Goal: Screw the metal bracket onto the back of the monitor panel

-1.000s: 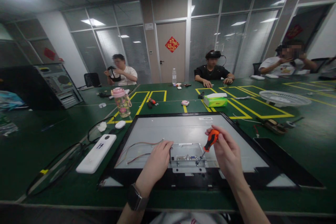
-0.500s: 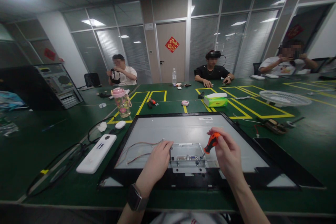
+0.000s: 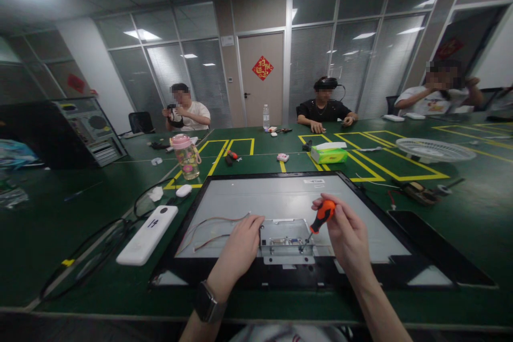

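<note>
A monitor panel [image 3: 288,197] lies face down on the green table, its grey back up. Near its front edge sits a small metal cover plate [image 3: 285,246] with ports. My right hand [image 3: 347,235] is closed on an orange-and-black screwdriver [image 3: 320,215], whose tip touches the plate's right side. My left hand [image 3: 240,248], with a watch on its wrist, rests on the panel, fingers bent and pressed against the plate's left edge. Thin wires [image 3: 212,224] run across the panel just left of that hand.
A white flat device [image 3: 147,234] and black cables [image 3: 100,246] lie to the left. Further back stand a pink-lidded bottle [image 3: 186,156], a tissue box [image 3: 329,154] and a white fan grille [image 3: 435,149]. A computer case [image 3: 86,131] stands at the far left. Three people sit across the table.
My right hand has shifted slightly on the screwdriver handle, as if turning it; the tip stays on the plate. My left hand has not moved.
</note>
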A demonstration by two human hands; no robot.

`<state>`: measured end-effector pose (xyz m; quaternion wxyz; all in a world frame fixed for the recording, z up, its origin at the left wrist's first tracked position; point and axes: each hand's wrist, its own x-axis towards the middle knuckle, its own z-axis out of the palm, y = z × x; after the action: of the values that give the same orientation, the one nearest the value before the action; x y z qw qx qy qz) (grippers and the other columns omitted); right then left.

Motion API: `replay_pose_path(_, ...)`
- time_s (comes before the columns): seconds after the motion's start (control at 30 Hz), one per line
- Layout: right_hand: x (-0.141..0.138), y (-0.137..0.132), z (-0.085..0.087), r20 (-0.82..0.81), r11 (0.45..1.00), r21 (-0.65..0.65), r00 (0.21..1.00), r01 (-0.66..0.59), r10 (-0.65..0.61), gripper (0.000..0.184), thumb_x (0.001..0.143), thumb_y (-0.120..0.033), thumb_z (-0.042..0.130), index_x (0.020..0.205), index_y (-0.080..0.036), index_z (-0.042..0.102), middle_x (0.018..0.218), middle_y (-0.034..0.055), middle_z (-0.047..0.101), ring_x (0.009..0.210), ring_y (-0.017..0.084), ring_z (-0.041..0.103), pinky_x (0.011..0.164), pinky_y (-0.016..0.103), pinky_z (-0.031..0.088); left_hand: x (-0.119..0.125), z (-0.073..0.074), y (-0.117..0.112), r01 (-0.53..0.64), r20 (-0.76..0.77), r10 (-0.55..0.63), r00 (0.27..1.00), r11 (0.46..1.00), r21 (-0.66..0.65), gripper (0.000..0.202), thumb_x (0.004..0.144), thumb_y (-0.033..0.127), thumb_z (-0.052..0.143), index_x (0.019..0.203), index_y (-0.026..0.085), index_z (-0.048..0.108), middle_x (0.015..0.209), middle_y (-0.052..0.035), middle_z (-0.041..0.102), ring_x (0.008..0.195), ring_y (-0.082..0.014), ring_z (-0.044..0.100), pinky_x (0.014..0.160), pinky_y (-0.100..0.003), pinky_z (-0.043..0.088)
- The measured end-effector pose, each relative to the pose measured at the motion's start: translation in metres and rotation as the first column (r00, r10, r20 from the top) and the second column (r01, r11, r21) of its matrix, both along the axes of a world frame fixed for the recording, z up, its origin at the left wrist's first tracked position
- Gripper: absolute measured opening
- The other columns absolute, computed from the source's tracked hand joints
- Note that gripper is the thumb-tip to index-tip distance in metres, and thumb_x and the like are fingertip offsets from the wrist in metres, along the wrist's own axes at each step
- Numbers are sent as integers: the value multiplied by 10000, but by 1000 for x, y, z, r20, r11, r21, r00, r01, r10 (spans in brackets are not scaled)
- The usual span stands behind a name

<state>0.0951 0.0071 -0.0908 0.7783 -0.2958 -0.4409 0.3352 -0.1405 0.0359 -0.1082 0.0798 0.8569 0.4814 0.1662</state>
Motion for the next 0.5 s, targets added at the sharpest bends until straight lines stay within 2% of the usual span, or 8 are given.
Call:
replay_pose_path(0.1, 2, 1, -1, 31, 999, -10, 999, 34, -34, 239, 893, -423, 671, 1026, -249, 767, 916, 67, 767, 828, 228, 701, 805, 398, 533, 0, -1, 1, 2, -1, -2, 1000, 1000, 6, 483, 940, 58, 321, 1373, 131, 522, 1358, -124, 582, 1266, -235, 542, 1131, -403, 403)
replay_pose_path(0.23, 4, 3, -1, 113, 988, 34, 982, 152, -155, 195, 782, -368, 796, 934, -246, 777, 903, 53, 722, 795, 200, 650, 716, 330, 516, -1, -3, 2, 1, -7, -1, 1000, 1000, 12, 478, 943, 63, 318, 1370, 127, 524, 1364, -131, 580, 1269, -241, 541, 1130, -415, 405)
replay_pose_path(0.3, 4, 3, 0, 130, 983, 50, 975, 175, -180, 189, 776, -361, 798, 925, -247, 777, 923, 58, 706, 841, 208, 639, 732, 331, 512, -1, -4, 2, 6, 5, -6, 1000, 1000, 17, 474, 946, 66, 316, 1363, 137, 530, 1358, -131, 585, 1268, -238, 543, 1127, -421, 409)
replay_pose_path(0.43, 3, 2, 0, 87, 994, 11, 991, 106, -107, 224, 881, -410, 676, 1013, -251, 762, 1023, 80, 733, 979, 246, 665, 898, 413, 499, -1, -4, 3, 10, 19, -11, 1000, 1000, 19, 480, 936, 60, 323, 1361, 138, 532, 1351, -132, 590, 1262, -235, 548, 1127, -422, 411)
replay_pose_path(0.5, 3, 2, -1, 67, 997, -7, 994, 82, -81, 236, 889, -411, 664, 1038, -249, 750, 1006, 81, 739, 943, 246, 677, 892, 431, 505, -1, -4, 2, 7, 15, -7, 1000, 1000, 16, 484, 934, 59, 323, 1363, 138, 532, 1351, -131, 591, 1260, -235, 549, 1128, -420, 410)
